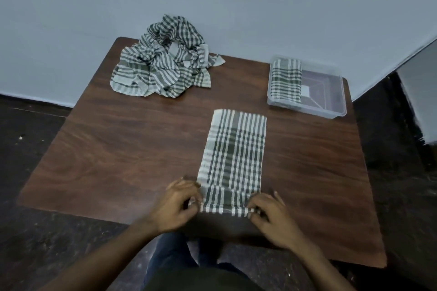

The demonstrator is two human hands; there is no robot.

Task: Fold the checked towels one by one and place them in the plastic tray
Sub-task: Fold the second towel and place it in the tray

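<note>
Your left hand [178,205] and right hand [269,217] each pinch a near corner of the flat checked towel strip [233,158]. Its long axis runs straight away from you, so the fold goes near-to-far. Plastic tray [331,92] sits far right, nearer your right hand.

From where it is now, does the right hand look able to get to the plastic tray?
Probably yes. The tray sits at the table's far right corner, on the right hand's side, with only bare table between. But that hand is pinching the towel's near corner.
</note>
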